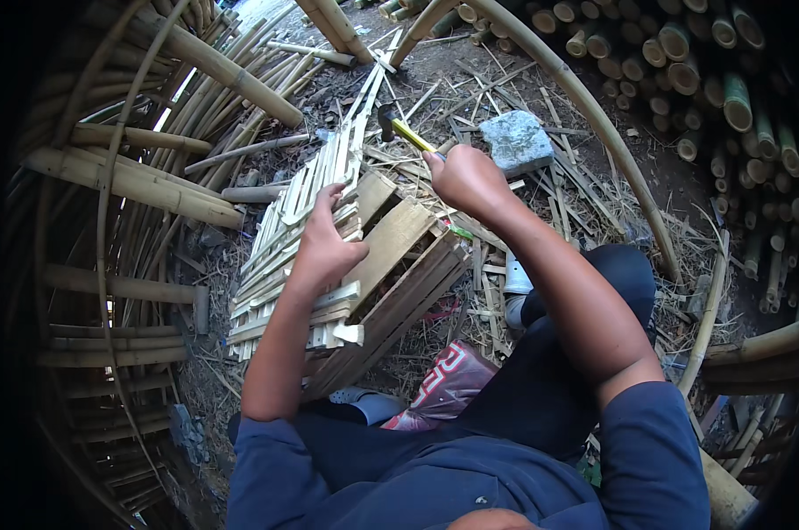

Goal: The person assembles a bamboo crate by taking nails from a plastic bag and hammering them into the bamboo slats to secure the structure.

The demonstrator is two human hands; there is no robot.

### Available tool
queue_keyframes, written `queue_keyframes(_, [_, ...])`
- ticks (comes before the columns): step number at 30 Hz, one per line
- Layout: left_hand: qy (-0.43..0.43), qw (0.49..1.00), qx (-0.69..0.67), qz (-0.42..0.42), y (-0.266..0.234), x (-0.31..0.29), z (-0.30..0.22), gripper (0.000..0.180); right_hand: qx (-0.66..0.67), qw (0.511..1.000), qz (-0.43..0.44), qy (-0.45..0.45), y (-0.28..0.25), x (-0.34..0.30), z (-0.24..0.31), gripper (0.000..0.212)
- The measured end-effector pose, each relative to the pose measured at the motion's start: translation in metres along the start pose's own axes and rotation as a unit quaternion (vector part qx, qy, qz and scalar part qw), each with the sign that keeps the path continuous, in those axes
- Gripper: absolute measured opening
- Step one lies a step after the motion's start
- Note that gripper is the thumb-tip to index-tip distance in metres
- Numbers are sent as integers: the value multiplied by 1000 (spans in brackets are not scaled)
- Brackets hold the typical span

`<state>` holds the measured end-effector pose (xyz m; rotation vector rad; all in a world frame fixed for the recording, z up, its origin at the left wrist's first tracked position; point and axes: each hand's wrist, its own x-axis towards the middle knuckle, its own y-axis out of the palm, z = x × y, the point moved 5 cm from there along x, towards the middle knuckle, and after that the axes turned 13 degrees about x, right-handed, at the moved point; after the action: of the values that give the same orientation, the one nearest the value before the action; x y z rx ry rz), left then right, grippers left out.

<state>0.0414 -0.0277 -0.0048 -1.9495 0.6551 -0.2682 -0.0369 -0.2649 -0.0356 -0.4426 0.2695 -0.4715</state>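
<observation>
My right hand (468, 181) is closed round the handle of a hammer (411, 135), yellow and black with a dark head. It is raised above the far end of a low wooden crate-like stand (394, 240). A panel of pale bamboo slats (265, 281) rests tilted on the stand's left side, its slats side by side over crosspieces. My left hand (322, 247) grips this panel near its right edge, thumb toward the stand and fingers over the slats. The hammer head is apart from the panel. Whether a nail is there is too small to tell.
A pale grey stone block (516, 143) lies beyond my right hand. Cut bamboo poles (682, 79) are stacked at the far right. A bamboo frame (143, 185) stands at the left, and a curved pole (594, 115) arches on the right. Bamboo scraps litter the ground. A printed sack (448, 384) lies by my legs.
</observation>
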Motion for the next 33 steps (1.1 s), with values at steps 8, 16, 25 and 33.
queue_keyframes(8, [6,990,-134,45,-72,-9,24,87,-7,998,51,21,11,-13,39,51])
queue_keyframes(16, [8,987,-154,53,-91,-17,9,96,24,999,34,-31,17,-2,50,60])
queue_keyframes(25, [25,985,-147,85,-120,-24,25,99,99,993,61,11,17,-2,77,53])
queue_keyframes(33, [34,980,-175,92,-90,-25,20,95,95,994,62,-4,31,7,82,56])
